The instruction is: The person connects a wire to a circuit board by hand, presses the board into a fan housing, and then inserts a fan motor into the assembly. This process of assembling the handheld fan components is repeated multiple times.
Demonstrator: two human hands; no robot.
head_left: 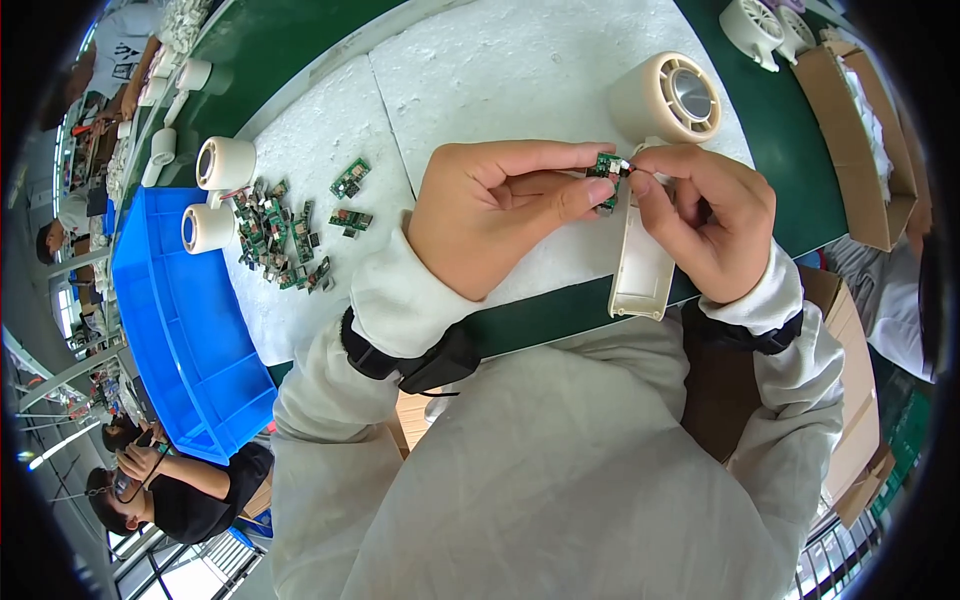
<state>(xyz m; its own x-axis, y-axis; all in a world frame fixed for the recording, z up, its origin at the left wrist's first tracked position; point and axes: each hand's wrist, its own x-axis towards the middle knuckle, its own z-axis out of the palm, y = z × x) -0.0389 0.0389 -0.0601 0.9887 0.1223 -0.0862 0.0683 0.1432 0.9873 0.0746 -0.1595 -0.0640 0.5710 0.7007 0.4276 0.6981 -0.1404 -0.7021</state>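
Pale smock (540, 470), nearest you, fills the lower centre of the frame. Beyond it, right of centre, your left hand (490, 215) pinches a small green circuit board (604, 166) by thumb and fingers. Your right hand (715, 220) presses thumb and forefinger together beside its white connector (624, 167); whether they grip a wire, I cannot tell. A sideways tug could strain that connector; a loosened left pinch could drop the board. Its long axis runs nearly up and down the frame, connector facing right. Farther off, a cream round housing (665, 100) lies upper right.
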